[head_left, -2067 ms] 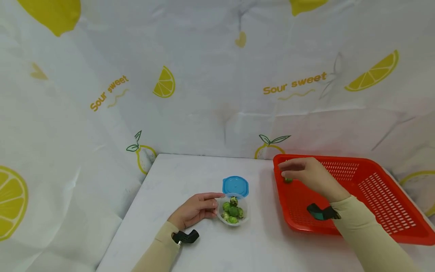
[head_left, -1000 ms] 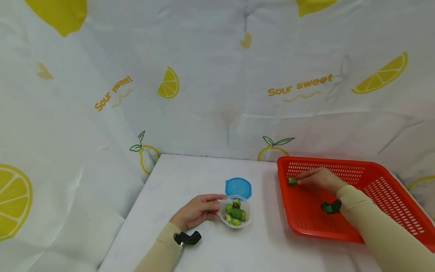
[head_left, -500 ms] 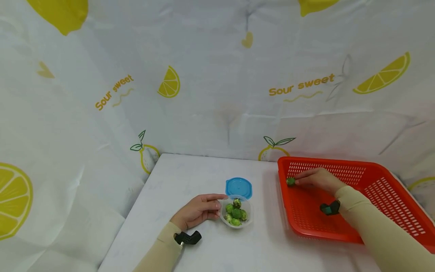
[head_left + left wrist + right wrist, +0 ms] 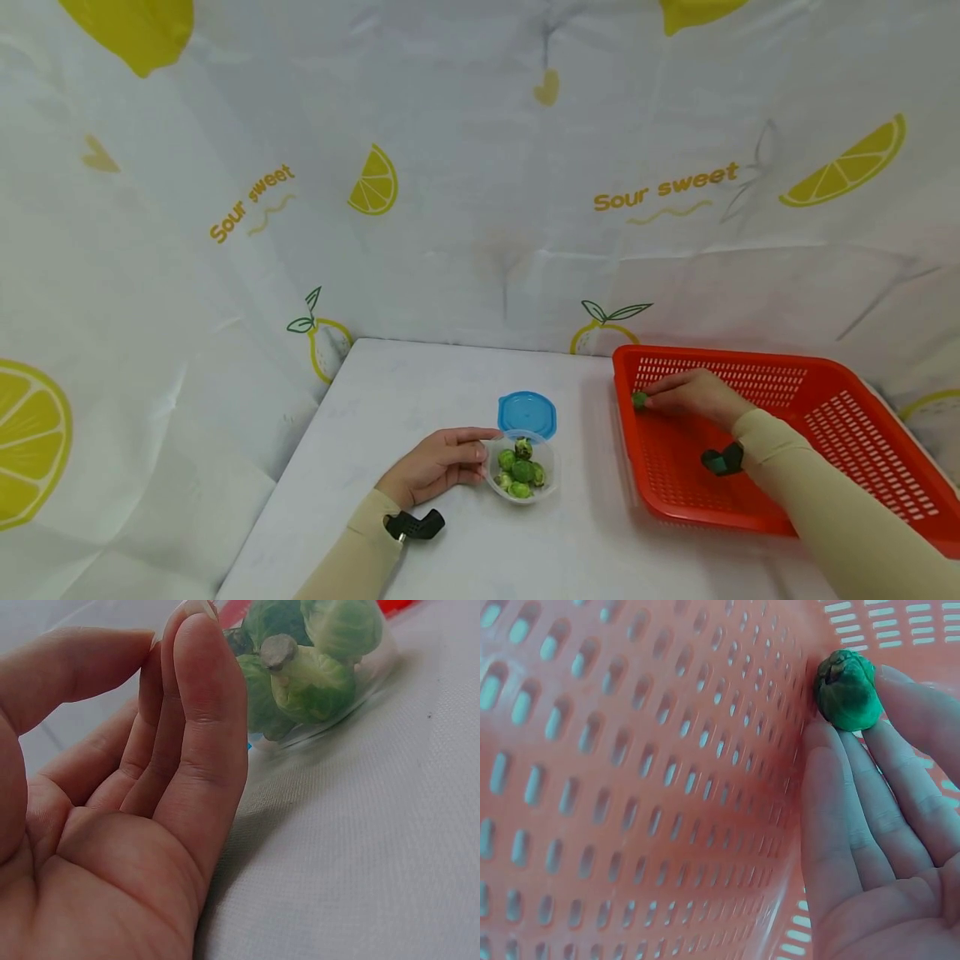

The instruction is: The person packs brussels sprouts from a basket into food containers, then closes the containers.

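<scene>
At the left wall of a red plastic basket (image 4: 633,450), my right hand (image 4: 693,393) pinches a green Brussels sprout (image 4: 847,690) between thumb and fingertips. The right wrist view has the sprout close against the slotted wall, low in the basket. My left hand (image 4: 435,465) holds the left rim of a small clear plastic bowl (image 4: 551,482) on the table, thumb and fingers at its edge. Several Brussels sprouts (image 4: 522,472) lie in that bowl; the left wrist view shows some sprouts (image 4: 315,682) through its side, beyond the bent fingers.
Behind the bowl, and partly overlapped by it, a blue lid (image 4: 527,412) lies on the white table (image 4: 420,383). A white cloth (image 4: 450,275) printed with lemons hangs behind and to the left. The basket fills the table's right side.
My right hand has come down from above the basket's left rim and now pinches the sprout, shifting it slightly left. The left hand stays at the bowl. The head view has shifted a little.
</scene>
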A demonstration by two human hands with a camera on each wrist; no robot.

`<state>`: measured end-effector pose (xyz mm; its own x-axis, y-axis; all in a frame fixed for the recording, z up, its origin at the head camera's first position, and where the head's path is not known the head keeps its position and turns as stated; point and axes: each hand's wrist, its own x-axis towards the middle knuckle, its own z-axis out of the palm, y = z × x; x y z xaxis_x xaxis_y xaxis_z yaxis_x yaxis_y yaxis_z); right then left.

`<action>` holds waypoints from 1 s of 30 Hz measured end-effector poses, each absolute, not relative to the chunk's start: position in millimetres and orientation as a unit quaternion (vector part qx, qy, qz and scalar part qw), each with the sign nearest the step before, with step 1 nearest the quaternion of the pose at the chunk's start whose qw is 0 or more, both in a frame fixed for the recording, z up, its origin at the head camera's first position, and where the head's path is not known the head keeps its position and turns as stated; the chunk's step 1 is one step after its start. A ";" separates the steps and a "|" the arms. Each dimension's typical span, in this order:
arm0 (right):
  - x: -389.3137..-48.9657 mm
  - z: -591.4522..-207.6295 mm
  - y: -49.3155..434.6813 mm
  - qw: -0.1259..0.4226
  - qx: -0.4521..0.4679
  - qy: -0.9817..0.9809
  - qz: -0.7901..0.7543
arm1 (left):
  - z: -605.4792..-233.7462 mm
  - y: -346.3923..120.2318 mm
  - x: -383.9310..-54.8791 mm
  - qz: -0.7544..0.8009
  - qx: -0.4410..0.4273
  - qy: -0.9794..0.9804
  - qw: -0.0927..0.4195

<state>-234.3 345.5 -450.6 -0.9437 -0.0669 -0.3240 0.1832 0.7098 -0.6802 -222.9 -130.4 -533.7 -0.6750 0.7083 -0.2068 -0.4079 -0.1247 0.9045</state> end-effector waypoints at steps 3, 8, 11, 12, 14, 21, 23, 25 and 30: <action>-235.8 -451.3 341.7 0.161 0.026 0.911 -0.378 | -533.2 -131.0 -222.7 0.737 0.140 0.543 0.379; -236.4 -449.1 334.5 0.154 0.033 0.910 -0.382 | -532.0 -131.3 -222.1 0.737 0.139 0.543 0.377; -236.3 -447.1 331.9 0.155 0.040 0.908 -0.386 | -531.5 -131.5 -221.6 0.739 0.134 0.541 0.379; -236.3 -446.8 331.9 0.155 0.043 0.909 -0.386 | -531.2 -131.5 -221.5 0.739 0.136 0.540 0.378; -236.4 -446.3 332.2 0.156 0.045 0.908 -0.386 | -530.6 -131.4 -221.5 0.738 0.140 0.541 0.378; -236.3 -445.1 335.4 0.161 0.045 0.910 -0.379 | -530.2 -130.7 -221.9 0.736 0.146 0.541 0.379; -236.2 -442.9 335.6 0.159 0.040 0.912 -0.375 | -529.7 -130.6 -221.5 0.737 0.144 0.541 0.379; -235.1 -439.8 336.0 0.156 0.035 0.914 -0.372 | -529.3 -130.3 -221.1 0.737 0.144 0.542 0.378; -229.5 -431.5 338.5 0.155 0.026 0.915 -0.372 | -528.1 -129.3 -219.9 0.737 0.133 0.544 0.378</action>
<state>-229.5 338.5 -431.5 -0.9509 -0.0674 -0.3022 0.1629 0.7212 -0.6734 -219.9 -129.3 -528.1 -0.6795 0.7015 -0.2150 -0.4118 -0.1221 0.9030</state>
